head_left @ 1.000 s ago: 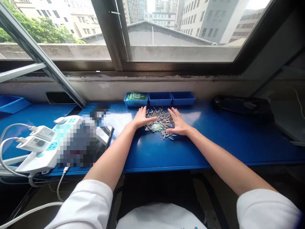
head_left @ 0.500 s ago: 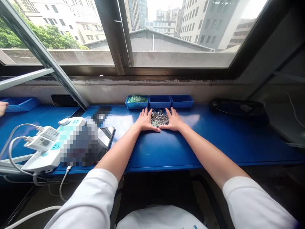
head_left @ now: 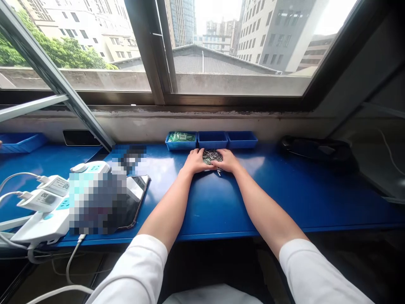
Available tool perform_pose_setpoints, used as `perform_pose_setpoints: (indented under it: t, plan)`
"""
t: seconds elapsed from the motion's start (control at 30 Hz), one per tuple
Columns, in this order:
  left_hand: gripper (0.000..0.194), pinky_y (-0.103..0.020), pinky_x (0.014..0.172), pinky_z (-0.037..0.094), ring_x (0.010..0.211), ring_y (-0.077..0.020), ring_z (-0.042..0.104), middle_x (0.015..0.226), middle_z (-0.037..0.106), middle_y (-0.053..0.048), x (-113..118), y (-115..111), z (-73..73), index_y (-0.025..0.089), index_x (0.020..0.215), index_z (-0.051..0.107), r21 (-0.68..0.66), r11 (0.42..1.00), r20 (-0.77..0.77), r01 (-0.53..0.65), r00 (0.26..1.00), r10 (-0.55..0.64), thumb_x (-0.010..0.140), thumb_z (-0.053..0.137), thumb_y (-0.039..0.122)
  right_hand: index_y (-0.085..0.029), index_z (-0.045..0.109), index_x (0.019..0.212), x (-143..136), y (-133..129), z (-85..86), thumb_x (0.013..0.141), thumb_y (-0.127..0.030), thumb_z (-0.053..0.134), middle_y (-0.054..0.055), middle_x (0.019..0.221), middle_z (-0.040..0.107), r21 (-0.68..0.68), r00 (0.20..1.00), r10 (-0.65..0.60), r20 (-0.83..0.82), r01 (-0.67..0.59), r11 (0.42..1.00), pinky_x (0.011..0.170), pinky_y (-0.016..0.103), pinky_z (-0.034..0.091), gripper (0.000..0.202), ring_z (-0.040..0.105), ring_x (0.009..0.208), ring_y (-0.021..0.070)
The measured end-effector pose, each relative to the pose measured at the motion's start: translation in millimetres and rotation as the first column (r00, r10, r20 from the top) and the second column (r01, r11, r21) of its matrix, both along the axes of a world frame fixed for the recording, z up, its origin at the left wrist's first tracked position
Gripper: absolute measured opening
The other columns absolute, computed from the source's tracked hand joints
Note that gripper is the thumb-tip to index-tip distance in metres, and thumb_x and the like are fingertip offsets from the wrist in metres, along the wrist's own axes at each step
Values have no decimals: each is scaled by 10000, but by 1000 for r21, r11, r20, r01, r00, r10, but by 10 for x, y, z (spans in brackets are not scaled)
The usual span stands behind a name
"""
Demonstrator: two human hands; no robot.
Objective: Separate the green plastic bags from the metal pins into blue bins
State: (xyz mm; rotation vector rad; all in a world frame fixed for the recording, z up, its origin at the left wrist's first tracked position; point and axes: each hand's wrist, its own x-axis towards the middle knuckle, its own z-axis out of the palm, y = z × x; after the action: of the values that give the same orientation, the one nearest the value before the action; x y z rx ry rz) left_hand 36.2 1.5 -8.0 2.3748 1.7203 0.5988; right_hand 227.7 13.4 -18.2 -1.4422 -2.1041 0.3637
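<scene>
A pile of thin metal pieces (head_left: 211, 155), with some green bits in it, lies on the blue table (head_left: 218, 211). My left hand (head_left: 195, 161) curves round the pile's left side, and my right hand (head_left: 228, 160) cups the right side. Both hands press the pile between them, thumbs at its near edge. One or two pieces stick out below my right thumb. Just behind the pile stand a blue bin with green circuit boards (head_left: 181, 137) and two more blue bins (head_left: 212, 139) beside it.
At the left are a white power strip (head_left: 41, 219) with chargers and cables, a phone (head_left: 139, 198) and a metal frame post (head_left: 85, 114). A black case (head_left: 313, 147) lies at the right. Another person's fingertips show at the far left edge by a blue tray (head_left: 28, 142).
My hands have closed in on the pile from both sides, and it is now narrower and more bunched. The view has shifted slightly. The other person's hand has moved mostly out of view.
</scene>
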Motion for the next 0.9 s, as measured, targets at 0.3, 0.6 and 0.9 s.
perform_pose_setpoints:
  t: [0.3,0.6,0.9]
  plan:
    - [1086,-460,1116,344,1333,-409,414,1426,440,-268,93,-42,6,45,1433,380,-15,999,1,32,999,-32,592,729,637,-129,639,1179,-159,-48,8,742,-380,673,146,1174,668,93,988,71,-136,-58,994,1010,408,470,505,615,1102,279]
    - [683,-438,1077,410,1237,-329,529,1306,587,-184,31,-11,48,99,1319,540,15,998,172,-59,984,56,826,532,572,-180,754,861,-10,29,42,780,-349,651,87,889,718,65,981,-150,-121,158,985,866,377,491,215,624,906,249]
    - [416,-368,975,499,1062,-252,633,1140,678,-116,46,20,-25,156,1150,642,135,989,283,-56,959,16,835,554,413,-206,751,802,-33,33,22,787,-334,672,63,865,715,29,989,-80,-126,85,996,856,361,481,151,625,864,220]
